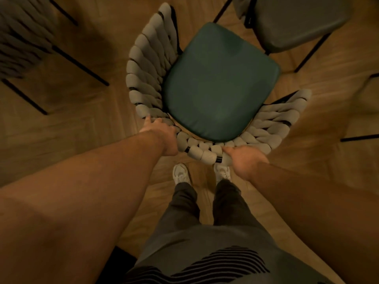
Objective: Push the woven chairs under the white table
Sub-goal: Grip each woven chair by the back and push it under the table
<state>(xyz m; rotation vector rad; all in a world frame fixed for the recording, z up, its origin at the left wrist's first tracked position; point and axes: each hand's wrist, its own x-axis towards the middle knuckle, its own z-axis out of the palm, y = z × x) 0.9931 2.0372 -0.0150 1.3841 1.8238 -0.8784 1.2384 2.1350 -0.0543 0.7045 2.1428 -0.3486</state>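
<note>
Fingers (148,121) curled round woven chair (143,64) backrest, left hand (164,138), right hand (245,158) both gripping

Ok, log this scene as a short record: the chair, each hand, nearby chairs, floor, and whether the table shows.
chair: woven chair, green cushion, back towards the person
left hand: grips the woven back's top rim
right hand: grips the same rim, further right
nearby chairs: second chair upper left, third chair upper right
floor: wooden floor
white table: not in view
</note>
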